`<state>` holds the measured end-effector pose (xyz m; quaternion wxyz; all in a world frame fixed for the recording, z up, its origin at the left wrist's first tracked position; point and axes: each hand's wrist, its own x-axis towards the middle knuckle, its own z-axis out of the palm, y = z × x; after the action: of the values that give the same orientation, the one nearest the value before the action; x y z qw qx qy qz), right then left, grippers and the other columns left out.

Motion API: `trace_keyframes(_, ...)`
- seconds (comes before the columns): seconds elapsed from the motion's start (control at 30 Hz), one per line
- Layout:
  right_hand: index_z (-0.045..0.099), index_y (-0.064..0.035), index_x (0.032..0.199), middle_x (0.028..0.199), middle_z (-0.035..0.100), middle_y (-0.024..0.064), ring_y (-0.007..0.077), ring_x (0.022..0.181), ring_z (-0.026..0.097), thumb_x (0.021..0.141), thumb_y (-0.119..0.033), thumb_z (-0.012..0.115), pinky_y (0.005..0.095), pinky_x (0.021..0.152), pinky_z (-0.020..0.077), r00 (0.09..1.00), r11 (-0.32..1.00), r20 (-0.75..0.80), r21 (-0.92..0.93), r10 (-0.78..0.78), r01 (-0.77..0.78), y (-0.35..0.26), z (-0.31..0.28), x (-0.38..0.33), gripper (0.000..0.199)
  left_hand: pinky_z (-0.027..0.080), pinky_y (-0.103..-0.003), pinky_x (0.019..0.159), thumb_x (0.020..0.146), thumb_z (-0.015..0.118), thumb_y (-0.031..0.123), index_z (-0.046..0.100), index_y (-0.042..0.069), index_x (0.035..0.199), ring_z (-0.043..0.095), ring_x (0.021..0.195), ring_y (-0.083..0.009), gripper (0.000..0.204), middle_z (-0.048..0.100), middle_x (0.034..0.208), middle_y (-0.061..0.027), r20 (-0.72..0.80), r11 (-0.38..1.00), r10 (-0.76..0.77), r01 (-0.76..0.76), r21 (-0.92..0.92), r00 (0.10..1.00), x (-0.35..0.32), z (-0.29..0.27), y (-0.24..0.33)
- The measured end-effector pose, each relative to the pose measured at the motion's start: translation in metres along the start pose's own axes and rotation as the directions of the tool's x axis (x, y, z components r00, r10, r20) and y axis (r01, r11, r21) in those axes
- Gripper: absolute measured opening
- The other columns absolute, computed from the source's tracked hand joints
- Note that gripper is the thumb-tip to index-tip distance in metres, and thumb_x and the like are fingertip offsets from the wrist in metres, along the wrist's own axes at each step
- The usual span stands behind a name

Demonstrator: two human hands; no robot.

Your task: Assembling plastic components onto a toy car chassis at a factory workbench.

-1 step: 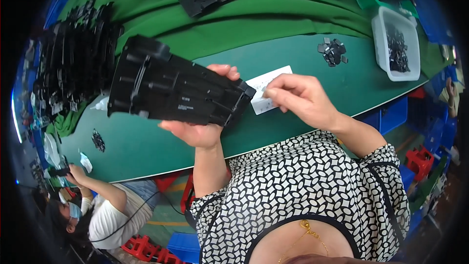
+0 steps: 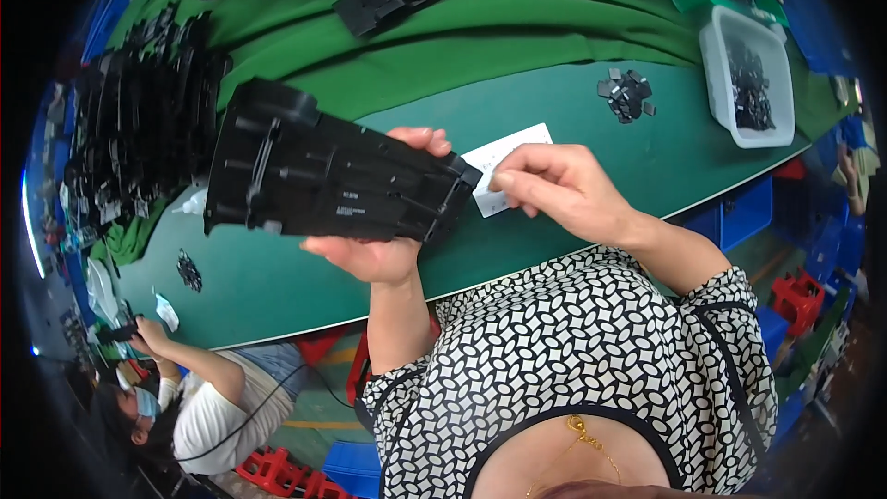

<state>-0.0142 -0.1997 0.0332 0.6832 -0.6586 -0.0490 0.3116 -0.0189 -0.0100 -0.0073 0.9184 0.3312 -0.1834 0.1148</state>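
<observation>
Our left hand gripped a black panel; whether our right hand, just beside it, held anything, we couldn't tell. Small pieces right of the panel lay unattached.

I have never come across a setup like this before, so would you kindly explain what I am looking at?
There is no machine here: a person works with two bare hands. The view comes from a wide fisheye camera worn on the head, looking down, so straight edges bend near the rim.

The left hand holds a large black plastic part. The right hand is over a white sheet, fingers drawn together; whether they pinch something small, I cannot tell.

On the green table lie a pile of small dark pieces and, farther right, a white tub holding more. A stack of black parts stands at the left. Another person is at the lower left.
</observation>
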Motion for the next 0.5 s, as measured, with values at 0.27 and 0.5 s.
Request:
trace_keyframes(0.27, 0.063, -0.0006, 0.083, 0.069, 0.058, 0.0, 0.0041, 0.058, 0.047, 0.092, -0.019, 0.055, 0.0194, 0.052, 0.0381, 0.999, 0.998, 0.038, 0.048, 0.034, -0.035, 0.004, 0.005, 0.005, 0.022, 0.039, -0.056, 0.097, 0.075, 0.02, 0.085, 0.036, -0.004, 0.131, 0.058, 0.098, -0.0357, 0.106, 0.054, 0.116, -0.0257, 0.02, 0.998, -0.012, 0.011, 0.058, 1.0, -0.002, 0.011, -0.003)
trace_keyframes(0.5, 0.063, -0.0003, 0.083, 0.067, 0.056, -0.0011, 0.0035, 0.056, 0.044, 0.093, -0.019, 0.054, 0.0196, 0.049, 0.0348, 1.0, 1.0, 0.02, -0.007, -0.012, 0.012, 0.007, 0.01, 0.008, 0.023, 0.038, -0.057, 0.097, 0.077, 0.019, 0.083, 0.031, 0.001, 0.135, 0.058, 0.098, -0.0359, 0.101, 0.054, 0.115, -0.0258, 0.015, 0.998, -0.009, 0.008, 0.069, 1.0, -0.004, 0.01, -0.001)
